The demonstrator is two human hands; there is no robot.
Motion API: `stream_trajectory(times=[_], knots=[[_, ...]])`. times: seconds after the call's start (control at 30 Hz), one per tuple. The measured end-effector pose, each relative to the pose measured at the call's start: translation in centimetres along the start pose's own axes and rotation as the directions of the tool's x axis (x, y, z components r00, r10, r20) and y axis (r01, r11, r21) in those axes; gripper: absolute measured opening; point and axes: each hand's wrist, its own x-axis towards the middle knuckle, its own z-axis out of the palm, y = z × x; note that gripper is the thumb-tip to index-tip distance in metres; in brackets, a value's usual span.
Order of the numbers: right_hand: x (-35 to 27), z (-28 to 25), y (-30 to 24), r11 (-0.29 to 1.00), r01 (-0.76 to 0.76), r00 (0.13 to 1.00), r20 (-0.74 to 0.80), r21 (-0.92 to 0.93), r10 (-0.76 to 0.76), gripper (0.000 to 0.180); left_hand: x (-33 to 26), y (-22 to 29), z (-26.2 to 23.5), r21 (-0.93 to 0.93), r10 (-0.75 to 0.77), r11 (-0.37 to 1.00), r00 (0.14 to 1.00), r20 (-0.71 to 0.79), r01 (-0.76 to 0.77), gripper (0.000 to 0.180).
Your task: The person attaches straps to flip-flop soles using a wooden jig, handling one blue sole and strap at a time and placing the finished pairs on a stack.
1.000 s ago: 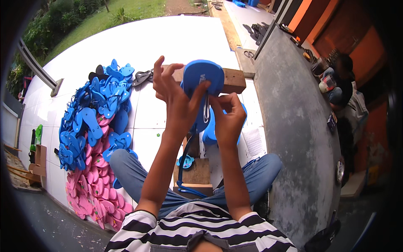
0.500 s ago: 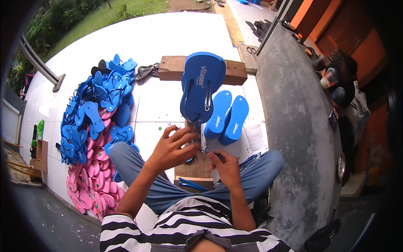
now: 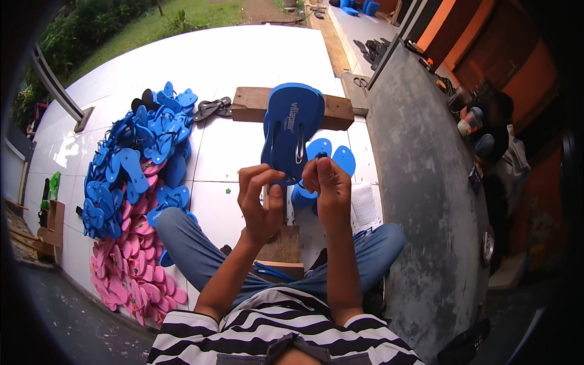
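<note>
A blue flip-flop sole (image 3: 294,121) stands sole-up-front on a wooden stand, with dark straps along it and a looped white-edged piece at its right side. My left hand (image 3: 263,198) is at its lower left edge, fingers bent and apart from the thumb, the index fingertip close to the sole's lower end. Beside the sole's lower right, my right hand (image 3: 330,191) is closed, thumb against the fingers; a small dark bit shows at its top, too small to name. Blue soles (image 3: 343,160) lie partly hidden behind this hand.
A wooden crossbar (image 3: 249,103) stands behind the sole. To the left lie heaps of blue flip-flops (image 3: 131,167) and pink flip-flops (image 3: 143,261). A grey pair (image 3: 213,109) rests beyond. White paper (image 3: 364,204) and a grey ledge (image 3: 426,201) are on the right. Another person (image 3: 499,143) sits far right.
My right hand has risen from below the sole to its lower right side, now in front of the blue soles. My left hand has turned more upright, its thumb spread from the fingers.
</note>
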Motion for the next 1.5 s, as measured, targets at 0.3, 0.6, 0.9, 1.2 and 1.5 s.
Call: stream_trajectory(times=[0.3,0.6,0.9,1.2,1.5], knots=[[2.0,-1.4,0.2,0.983,-0.174,0.922,0.359,0.056,0.143,0.05,12.1,-1.3,0.3,0.181,0.097,0.973,0.969,0.228,-0.14,0.035],[6.1,-2.2,5.3,0.863,-0.292,0.907,0.405,0.411,0.115,0.042,11.8,1.1,0.9,0.159,0.022,0.985,0.957,0.29,-0.07,0.031],[1.6,1.7,-0.1,0.885,0.221,0.938,-0.159,-0.41,-0.307,0.039,8.3,-0.5,0.7,-0.356,-0.205,0.884,0.936,0.285,0.303,0.024],[-3.6,4.3,0.4,0.949,0.169,0.955,-0.194,-0.267,-0.224,0.038,1.9,5.2,-1.0,-0.381,-0.397,0.82,0.904,0.157,0.427,0.019],[-10.9,2.2,2.8,0.886,-0.131,0.985,-0.161,-0.445,0.065,0.036,-2.7,3.4,-3.1,-0.12,-0.522,0.792,0.766,0.376,0.599,0.033]])
